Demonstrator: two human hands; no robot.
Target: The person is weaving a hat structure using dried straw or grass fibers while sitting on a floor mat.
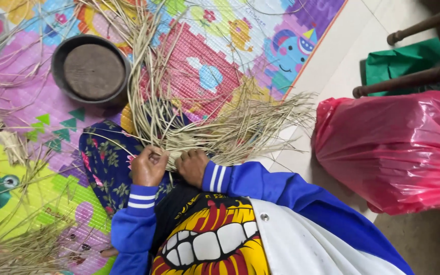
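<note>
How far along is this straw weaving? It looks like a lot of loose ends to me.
A small woven patch sits just above the knuckles, so a start is made. The left hand and right hand both grip strands at its edge. Most remains: long dry strands fan out unwoven, and more straw lies on the play mat.

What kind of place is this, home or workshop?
Likely a home floor used for handcraft. A colourful children's play mat covers the tiled floor, wooden chair legs stand nearby, and both hands work dried straw strands over the lap.
</note>
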